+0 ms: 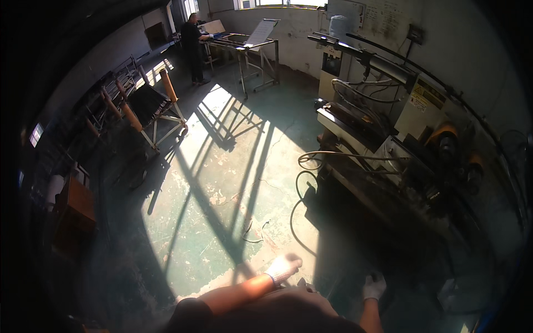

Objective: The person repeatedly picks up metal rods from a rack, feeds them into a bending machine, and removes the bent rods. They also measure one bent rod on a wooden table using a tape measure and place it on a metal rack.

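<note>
My left hand (pixel 284 268), in a pale work glove with a blue cuff edge, is held in front of my body over the sunlit floor. Strong glare washes out its fingers, and no object shows in it. Lower right, in shade, my right hand (pixel 374 286) wears a similar glove. Its fingers look loosely apart, with nothing visible between them. Neither hand touches anything I can make out. Closest to the left hand is a thin pale loop of cord or strip (pixel 254 240) lying on the floor. A dark hose (pixel 293 222) curves down to the floor between the hands and the machine.
A large machine (pixel 388 147) with hoses and a long arm stands along the right. At left are a rack with orange posts (pixel 133 117) and a brown box (pixel 78 205). Far off, a person in dark clothes (pixel 192 47) stands at a metal-framed table (pixel 236 47).
</note>
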A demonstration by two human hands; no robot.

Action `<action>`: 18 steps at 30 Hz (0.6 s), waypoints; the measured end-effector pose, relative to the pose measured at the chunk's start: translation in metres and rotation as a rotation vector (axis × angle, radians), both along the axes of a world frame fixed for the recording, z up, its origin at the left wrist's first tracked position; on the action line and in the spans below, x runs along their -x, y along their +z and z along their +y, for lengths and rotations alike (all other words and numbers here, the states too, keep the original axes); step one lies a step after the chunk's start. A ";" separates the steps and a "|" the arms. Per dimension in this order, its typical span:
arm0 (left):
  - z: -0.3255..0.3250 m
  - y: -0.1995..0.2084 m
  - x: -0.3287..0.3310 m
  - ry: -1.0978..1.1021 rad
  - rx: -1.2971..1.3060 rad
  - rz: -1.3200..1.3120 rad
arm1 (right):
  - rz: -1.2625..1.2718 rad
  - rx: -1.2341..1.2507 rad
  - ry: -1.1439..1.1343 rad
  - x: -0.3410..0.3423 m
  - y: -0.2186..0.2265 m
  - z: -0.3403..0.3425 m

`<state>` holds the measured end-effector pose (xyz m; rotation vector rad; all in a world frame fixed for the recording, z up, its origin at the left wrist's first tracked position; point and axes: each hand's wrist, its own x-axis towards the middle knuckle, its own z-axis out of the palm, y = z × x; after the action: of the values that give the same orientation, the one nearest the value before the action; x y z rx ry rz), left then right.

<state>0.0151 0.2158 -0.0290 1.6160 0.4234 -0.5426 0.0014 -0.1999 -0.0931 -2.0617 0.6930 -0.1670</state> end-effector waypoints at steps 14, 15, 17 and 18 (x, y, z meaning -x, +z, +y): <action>0.355 -0.039 -0.031 0.406 -0.090 -0.111 | 1.015 0.166 0.437 -0.085 -0.112 0.263; 0.362 -0.039 -0.044 0.592 0.294 0.165 | 1.042 0.170 0.480 -0.107 -0.119 0.294; 0.406 -0.038 -0.081 0.392 0.227 0.080 | 1.075 0.187 0.545 -0.157 -0.139 0.351; 0.440 -0.033 -0.099 0.352 0.112 0.070 | 1.081 0.200 0.566 -0.187 -0.147 0.377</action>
<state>0.1136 0.6553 -0.0623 1.3791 0.7014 -0.3494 0.1887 0.1774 -0.2403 -2.3702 0.6657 1.3206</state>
